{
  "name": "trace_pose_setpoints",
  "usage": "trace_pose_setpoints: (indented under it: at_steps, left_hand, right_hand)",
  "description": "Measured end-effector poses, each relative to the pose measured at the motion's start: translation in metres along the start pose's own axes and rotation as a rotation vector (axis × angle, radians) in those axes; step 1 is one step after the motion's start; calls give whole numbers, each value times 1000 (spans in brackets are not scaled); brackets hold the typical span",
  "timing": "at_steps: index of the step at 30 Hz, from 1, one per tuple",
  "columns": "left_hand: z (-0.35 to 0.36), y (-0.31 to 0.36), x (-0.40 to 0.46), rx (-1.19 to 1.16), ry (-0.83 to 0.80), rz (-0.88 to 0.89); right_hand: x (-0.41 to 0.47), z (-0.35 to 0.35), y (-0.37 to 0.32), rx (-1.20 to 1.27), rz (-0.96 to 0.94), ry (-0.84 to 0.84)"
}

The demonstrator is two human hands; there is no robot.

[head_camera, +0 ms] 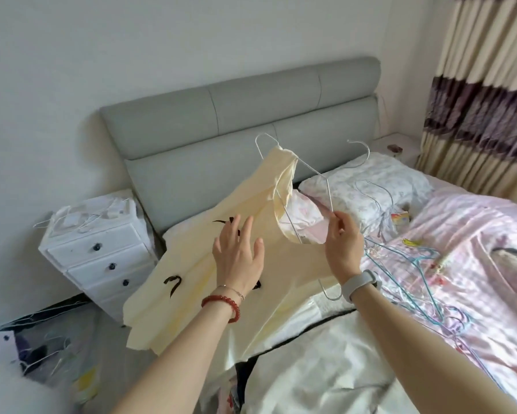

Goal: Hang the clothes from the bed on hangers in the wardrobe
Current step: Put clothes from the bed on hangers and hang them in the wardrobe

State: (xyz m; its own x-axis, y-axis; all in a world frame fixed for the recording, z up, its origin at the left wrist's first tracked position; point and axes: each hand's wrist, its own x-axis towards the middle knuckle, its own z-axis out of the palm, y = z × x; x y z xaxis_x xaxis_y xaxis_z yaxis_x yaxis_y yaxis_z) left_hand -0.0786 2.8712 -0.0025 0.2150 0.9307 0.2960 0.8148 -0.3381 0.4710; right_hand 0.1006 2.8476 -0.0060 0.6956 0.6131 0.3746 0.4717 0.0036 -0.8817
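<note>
A pale yellow T-shirt (191, 264) with black marks hangs above the bed from a white wire hanger (314, 171) that passes through its neck. My right hand (342, 243) pinches the hanger's wire and the collar's edge. My left hand (239, 252) is held flat against the shirt's front with its fingers spread, holding nothing. Several blue and white hangers (406, 255) lie tangled on the pink bedspread (460, 234). No wardrobe appears in the head view.
A grey padded headboard (236, 115) stands behind. A white drawer unit (99, 249) stands left of the bed. A floral pillow (370, 183) carries another white hanger (361, 156). White fabric (311, 369) covers the bed's near part. Striped curtains (484, 85) hang at right.
</note>
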Motion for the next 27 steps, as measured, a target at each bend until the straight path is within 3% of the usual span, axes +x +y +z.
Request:
trace_pose_setpoints:
  at_steps: [3,7,12,21,27]
  left_hand:
    - [79,-3,6,50,-196,-36]
    - [183,-25,-17,130,-521,-115]
    - [259,-52,-44,183,-846,-252]
    - [298,-65,-40,155,-947,-210]
    - [289,-61,-36,167,-952,-245]
  right_hand:
    - [29,5,82,-195,98,-18]
    - [44,6,194,-427,240,-165]
    - [46,3,289,-461,347,-244]
    - [84,22,342,-554,470,-278]
    - [75,17,333,-680,523,-553]
